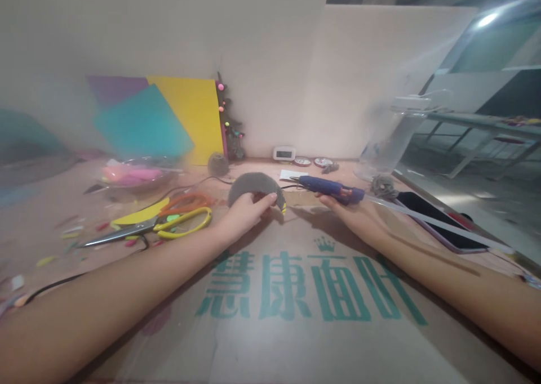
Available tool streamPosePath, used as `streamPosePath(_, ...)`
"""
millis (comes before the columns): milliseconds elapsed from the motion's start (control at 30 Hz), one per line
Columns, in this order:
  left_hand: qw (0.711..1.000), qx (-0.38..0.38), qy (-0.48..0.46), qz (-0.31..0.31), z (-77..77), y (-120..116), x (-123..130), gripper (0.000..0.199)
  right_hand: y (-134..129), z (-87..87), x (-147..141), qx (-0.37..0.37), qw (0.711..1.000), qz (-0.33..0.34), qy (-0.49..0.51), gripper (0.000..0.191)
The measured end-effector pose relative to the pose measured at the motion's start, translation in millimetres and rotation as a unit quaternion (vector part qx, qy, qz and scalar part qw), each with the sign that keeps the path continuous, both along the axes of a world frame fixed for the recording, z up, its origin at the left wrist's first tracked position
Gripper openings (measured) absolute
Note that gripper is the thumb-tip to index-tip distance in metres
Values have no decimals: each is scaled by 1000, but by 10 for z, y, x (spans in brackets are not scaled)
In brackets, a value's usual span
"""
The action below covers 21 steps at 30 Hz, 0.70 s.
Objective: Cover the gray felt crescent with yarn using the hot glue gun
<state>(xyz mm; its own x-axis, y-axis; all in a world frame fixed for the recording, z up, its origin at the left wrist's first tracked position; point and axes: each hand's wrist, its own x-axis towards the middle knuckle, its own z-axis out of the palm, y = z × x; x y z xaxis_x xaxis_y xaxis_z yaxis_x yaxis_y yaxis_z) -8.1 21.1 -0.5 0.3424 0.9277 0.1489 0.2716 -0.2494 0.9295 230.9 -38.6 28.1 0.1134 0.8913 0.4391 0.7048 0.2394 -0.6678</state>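
My left hand point(249, 215) pinches a grey, curved, felt-like piece point(253, 182) that arches over the fingers. A small yellow-striped tip point(283, 208) shows at its right end. In my right hand point(344, 212) is a blue hot glue gun point(323, 186), its nozzle pointing left toward the grey piece, with a gap between them. A long translucent glue stick point(435, 218) runs out of its back end to the right. Both hands are above a board point(270, 344) printed with green characters. The fingers around the glue gun's handle are partly hidden.
Yellow-handled scissors point(186, 224) lie left, beside orange handles point(190, 202) and coloured scraps. Behind are a pink-filled clear bag point(135, 174), coloured sheets point(186, 108) and a small digital clock point(284, 153). A phone point(439, 223) and a clear plastic jug point(386, 139) stand right.
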Motion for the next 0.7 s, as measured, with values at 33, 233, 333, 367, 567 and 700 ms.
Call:
streamPosePath(33, 1000, 2, 1, 0, 8, -6, 4, 44, -1, 2, 5, -10, 1000, 4, -9, 27)
streamPosePath(233, 999, 26, -16, 18, -3, 0, 15, 42, -53, 26, -12, -19, 996, 77, -50, 24)
streamPosePath(333, 999, 30, -23, 14, -21, 15, 13, 42, -65, 31, -20, -18, 992, 89, -86, 23)
streamPosePath(367, 999, 29, -29, 13, -24, 18, 14, 42, -64, 31, -20, -21, 991, 88, -96, 23)
streamPosePath(567, 998, 34, -39, 39, -21, 16, 21, 40, -25, -11, -1, -17, 988, 69, -140, 25)
streamPosePath(700, 997, 32, -46, 52, -12, 10, 19, 41, -28, -37, 2, -19, 988, 74, -136, 27)
